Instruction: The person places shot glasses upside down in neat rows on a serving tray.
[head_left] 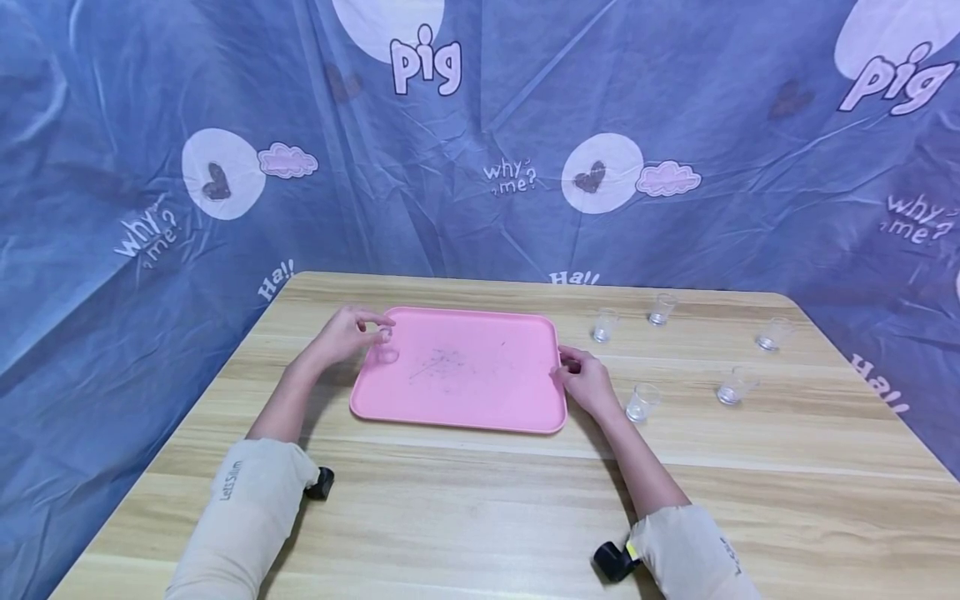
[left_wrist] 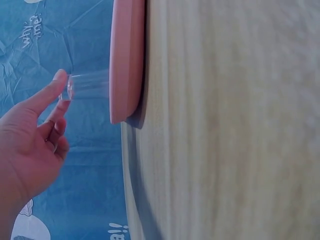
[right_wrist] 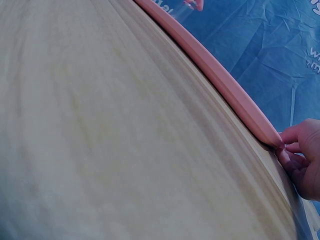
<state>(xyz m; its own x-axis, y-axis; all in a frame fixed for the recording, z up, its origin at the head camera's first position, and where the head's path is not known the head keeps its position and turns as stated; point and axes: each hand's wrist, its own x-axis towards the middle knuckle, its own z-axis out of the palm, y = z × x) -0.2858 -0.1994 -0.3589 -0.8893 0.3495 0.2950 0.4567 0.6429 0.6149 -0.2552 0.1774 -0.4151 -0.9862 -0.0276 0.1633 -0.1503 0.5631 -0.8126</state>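
Note:
A pink tray (head_left: 472, 392) lies on the wooden table, with dark scratch marks near its middle. At its back left corner, my left hand (head_left: 347, 335) pinches a small clear shot glass (head_left: 387, 355) between thumb and fingertips. The left wrist view shows that glass (left_wrist: 90, 85) upside down, its thick base between the fingertips and its mouth down at the tray. On the opposite side, my right hand (head_left: 588, 385) grips the tray's right edge, thumb over the rim. In the right wrist view, the fingers (right_wrist: 295, 135) meet the tray's corner end.
Several more clear shot glasses stand upright on the right of the table (head_left: 465, 508): one glass (head_left: 642, 402) close beside my right forearm, another glass (head_left: 603, 325) behind that hand, and a farther glass (head_left: 737, 387) to the right. A blue printed cloth (head_left: 465, 208) hangs behind.

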